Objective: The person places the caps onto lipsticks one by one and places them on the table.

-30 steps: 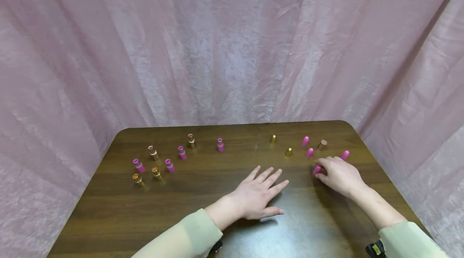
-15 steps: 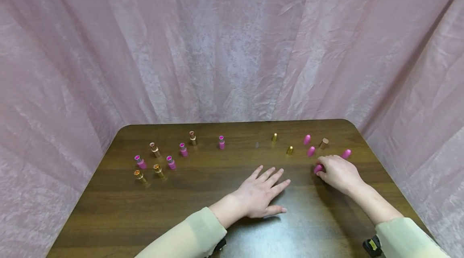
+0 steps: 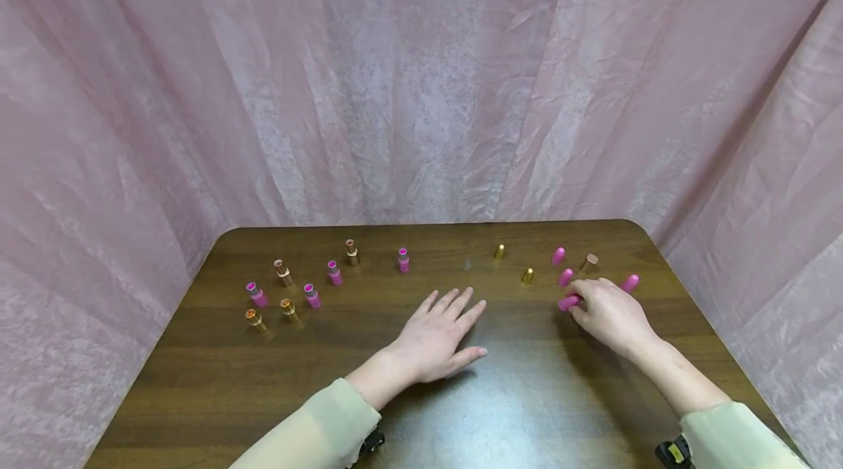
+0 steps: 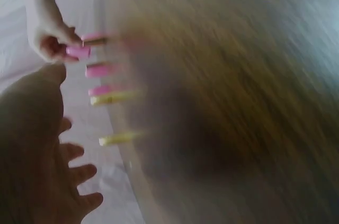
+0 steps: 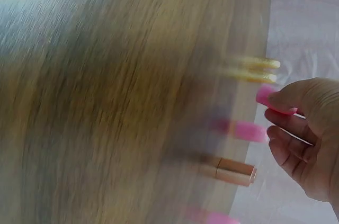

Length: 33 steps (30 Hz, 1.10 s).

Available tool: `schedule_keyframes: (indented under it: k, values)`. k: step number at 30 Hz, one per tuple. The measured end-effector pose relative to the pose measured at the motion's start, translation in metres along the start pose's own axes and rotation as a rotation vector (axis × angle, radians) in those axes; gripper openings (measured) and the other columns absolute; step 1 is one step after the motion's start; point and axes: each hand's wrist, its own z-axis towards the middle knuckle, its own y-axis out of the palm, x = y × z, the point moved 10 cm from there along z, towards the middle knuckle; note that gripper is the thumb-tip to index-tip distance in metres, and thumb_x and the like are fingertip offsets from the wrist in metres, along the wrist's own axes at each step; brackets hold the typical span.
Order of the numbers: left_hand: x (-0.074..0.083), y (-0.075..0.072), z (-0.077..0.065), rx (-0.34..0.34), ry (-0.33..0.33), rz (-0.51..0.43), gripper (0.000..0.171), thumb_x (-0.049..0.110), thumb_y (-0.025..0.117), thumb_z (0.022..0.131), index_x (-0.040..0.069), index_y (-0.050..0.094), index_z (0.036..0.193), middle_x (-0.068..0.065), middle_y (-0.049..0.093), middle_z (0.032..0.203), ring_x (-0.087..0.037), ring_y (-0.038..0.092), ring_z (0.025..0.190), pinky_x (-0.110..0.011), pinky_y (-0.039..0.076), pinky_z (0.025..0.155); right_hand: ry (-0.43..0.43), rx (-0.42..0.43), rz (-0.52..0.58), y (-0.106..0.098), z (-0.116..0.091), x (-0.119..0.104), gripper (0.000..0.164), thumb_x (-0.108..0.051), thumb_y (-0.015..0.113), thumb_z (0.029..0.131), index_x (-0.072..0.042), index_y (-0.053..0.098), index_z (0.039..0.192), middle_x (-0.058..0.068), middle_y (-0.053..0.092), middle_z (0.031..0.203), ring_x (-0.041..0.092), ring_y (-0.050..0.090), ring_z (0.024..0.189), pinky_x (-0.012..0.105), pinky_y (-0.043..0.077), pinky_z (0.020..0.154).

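Worktop (image 3: 211, 374): left hand (image 3: 421, 343), fingers spread, empty. Right hand (image 3: 607, 314), toward the right edge: pinching one pink cap (image 3: 568, 303), tilted. Toward the left and far edges: two gold tubes (image 3: 288, 309), four pink tubes (image 3: 312, 295), two brown tubes (image 3: 352, 252). Toward the far-right corner: three further pink caps (image 3: 630, 283), two gold caps (image 3: 527, 276), one brown cap (image 3: 589, 263). Beyond the far edge: curtain (image 3: 421, 88). Progress, as judged: all eight tubes uncapped, none joined; held cap not yet released.
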Motion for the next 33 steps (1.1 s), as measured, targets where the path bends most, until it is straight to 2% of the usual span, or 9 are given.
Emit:
schedule_keyframes:
  k: [7, 12, 17, 21, 26, 33]
  values:
    - [-0.060, -0.021, -0.013, 0.143, -0.213, -0.145, 0.077, 0.061, 0.046, 0.102, 0.017, 0.028, 0.163, -0.012, 0.030, 0.165, -0.034, 0.033, 0.149, -0.052, 0.024, 0.121, -0.007, 0.028, 0.078, 0.001, 0.006, -0.017, 0.022, -0.003, 0.076, 0.082, -0.013, 0.076, 0.102, -0.005, 0.076, 0.094, 0.030, 0.070, 0.095, 0.050, 0.053, 0.080]
    - [-0.101, -0.027, -0.021, 0.244, -0.369, -0.322, 0.078, 0.050, 0.057, 0.101, 0.014, 0.027, 0.163, -0.012, 0.032, 0.164, -0.036, 0.034, 0.147, -0.055, 0.028, 0.118, 0.014, 0.035, 0.101, 0.002, 0.012, -0.027, 0.022, -0.008, 0.077, 0.084, -0.018, 0.076, 0.103, -0.003, 0.074, 0.097, 0.027, 0.068, 0.097, 0.050, 0.051, 0.072]
    - [-0.137, -0.025, -0.026, 0.339, -0.526, -0.541, 0.077, 0.037, 0.065, 0.098, 0.009, 0.030, 0.160, -0.015, 0.038, 0.159, -0.040, 0.039, 0.142, -0.056, 0.035, 0.114, 0.008, 0.036, 0.168, 0.009, 0.020, -0.041, 0.022, -0.008, 0.077, 0.085, -0.020, 0.077, 0.103, -0.007, 0.073, 0.096, 0.023, 0.066, 0.093, 0.047, 0.050, 0.077]
    - [-0.161, -0.014, -0.026, 0.392, -0.635, -0.656, 0.071, 0.027, 0.067, 0.096, 0.003, 0.038, 0.155, -0.020, 0.047, 0.151, -0.042, 0.045, 0.134, -0.055, 0.039, 0.109, -0.006, 0.026, 0.202, 0.016, 0.027, -0.053, 0.020, -0.010, 0.077, 0.087, -0.018, 0.077, 0.105, -0.004, 0.074, 0.101, 0.025, 0.068, 0.098, 0.049, 0.052, 0.084]
    - [-0.181, -0.001, -0.019, 0.401, -0.715, -0.678, 0.058, 0.021, 0.072, 0.093, -0.001, 0.051, 0.143, -0.020, 0.060, 0.136, -0.041, 0.048, 0.129, -0.051, 0.036, 0.110, -0.016, 0.032, 0.212, 0.021, 0.034, -0.066, 0.021, -0.013, 0.078, 0.086, -0.018, 0.076, 0.106, -0.001, 0.073, 0.102, 0.024, 0.068, 0.100, 0.047, 0.053, 0.082]
    - [-0.195, 0.010, -0.010, 0.355, -0.809, -0.575, 0.045, 0.029, 0.077, 0.090, 0.009, 0.065, 0.129, -0.013, 0.065, 0.128, -0.041, 0.048, 0.128, -0.053, 0.037, 0.107, -0.042, 0.025, 0.240, 0.031, 0.039, -0.080, 0.020, -0.015, 0.080, 0.086, -0.020, 0.076, 0.105, -0.007, 0.073, 0.100, 0.019, 0.067, 0.098, 0.042, 0.052, 0.082]
